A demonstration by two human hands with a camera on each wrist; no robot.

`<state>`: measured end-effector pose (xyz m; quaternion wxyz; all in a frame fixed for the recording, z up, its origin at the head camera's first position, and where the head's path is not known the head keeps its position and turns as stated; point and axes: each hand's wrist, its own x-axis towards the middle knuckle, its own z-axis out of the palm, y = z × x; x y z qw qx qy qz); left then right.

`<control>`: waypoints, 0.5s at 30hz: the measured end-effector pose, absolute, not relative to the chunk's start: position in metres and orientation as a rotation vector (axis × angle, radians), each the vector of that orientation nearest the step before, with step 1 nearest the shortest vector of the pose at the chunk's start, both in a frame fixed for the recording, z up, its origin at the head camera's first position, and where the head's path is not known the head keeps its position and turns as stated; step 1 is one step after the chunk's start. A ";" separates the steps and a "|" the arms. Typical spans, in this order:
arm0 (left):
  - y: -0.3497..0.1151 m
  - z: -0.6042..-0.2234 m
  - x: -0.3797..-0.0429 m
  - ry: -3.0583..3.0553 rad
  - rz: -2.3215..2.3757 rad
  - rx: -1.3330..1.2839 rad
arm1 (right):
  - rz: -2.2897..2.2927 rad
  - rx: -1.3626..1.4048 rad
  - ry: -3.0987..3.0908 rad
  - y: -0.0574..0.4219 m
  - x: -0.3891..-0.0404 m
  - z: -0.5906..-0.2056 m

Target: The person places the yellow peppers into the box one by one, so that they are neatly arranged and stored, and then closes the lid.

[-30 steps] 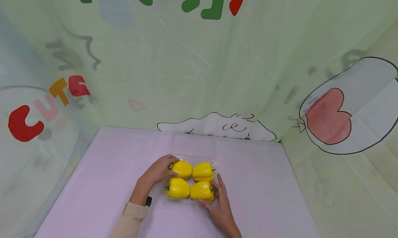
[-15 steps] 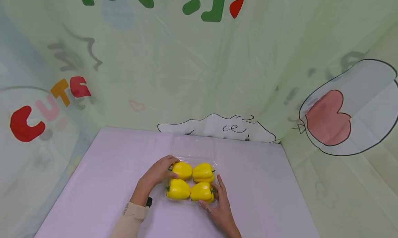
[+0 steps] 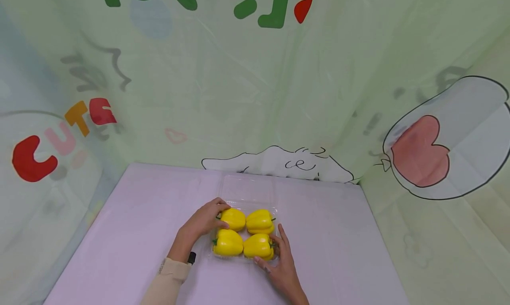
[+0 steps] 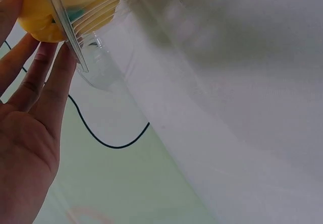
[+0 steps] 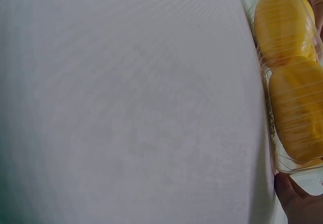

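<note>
Several yellow bell peppers lie in two rows inside a clear plastic box (image 5: 281,167), whose clear lid (image 3: 247,189) is folded back behind it. My left hand (image 3: 204,218) holds the back-left bell pepper (image 3: 235,219) by its stem end, thumb in front and fingers behind. In the left wrist view, the fingertips lie against that pepper and the box rim. The right hand (image 3: 283,266) grips around the front-right bell pepper (image 3: 256,246), with the thumb near the box's front corner. Between the hands are the back-right bell pepper (image 3: 260,221) and the front-left bell pepper (image 3: 229,243).
The box stands on a table with a pale lilac cover (image 3: 338,243). Light green printed cloth (image 3: 239,97) hangs at the back and along both sides, close to the table's far edge. A dark watch-like band (image 3: 191,257) is on the left wrist.
The head view has tilted up very slightly. Both hands and the bell peppers keep their places.
</note>
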<state>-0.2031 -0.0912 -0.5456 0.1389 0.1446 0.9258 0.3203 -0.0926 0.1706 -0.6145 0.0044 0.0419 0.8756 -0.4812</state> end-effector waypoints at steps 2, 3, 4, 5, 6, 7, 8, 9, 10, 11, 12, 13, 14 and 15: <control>-0.090 -0.545 -0.204 2.676 0.926 0.407 | -1.507 0.140 2.738 0.171 -0.093 -0.614; -0.090 -0.544 -0.204 2.678 0.919 0.407 | -1.509 0.141 2.737 0.171 -0.093 -0.614; -0.089 -0.543 -0.204 2.678 0.912 0.404 | -1.505 0.130 2.740 0.171 -0.093 -0.614; -0.088 -0.543 -0.204 2.679 0.908 0.400 | -1.508 0.133 2.736 0.171 -0.093 -0.614; -0.088 -0.542 -0.205 2.679 0.897 0.392 | -1.510 0.132 2.735 0.171 -0.093 -0.614; -0.087 -0.541 -0.205 2.682 0.886 0.387 | -1.511 0.132 2.736 0.171 -0.093 -0.614; -0.086 -0.540 -0.205 2.682 0.878 0.380 | -1.511 0.132 2.736 0.171 -0.093 -0.614; -0.085 -0.539 -0.205 2.684 0.870 0.374 | -1.512 0.129 2.736 0.171 -0.093 -0.614; -0.084 -0.538 -0.205 2.682 0.870 0.361 | -1.514 0.127 2.737 0.171 -0.093 -0.614; -0.083 -0.538 -0.205 2.683 0.867 0.352 | -1.519 0.137 2.731 0.171 -0.093 -0.614; -0.082 -0.537 -0.205 2.684 0.858 0.343 | -1.521 0.135 2.730 0.172 -0.093 -0.614; -0.081 -0.537 -0.205 2.686 0.855 0.338 | -1.523 0.132 2.728 0.172 -0.093 -0.614; -0.080 -0.536 -0.205 2.687 0.846 0.333 | -1.518 0.125 2.731 0.173 -0.093 -0.614; -0.079 -0.536 -0.205 2.690 0.835 0.333 | -1.520 0.122 2.731 0.173 -0.093 -0.614</control>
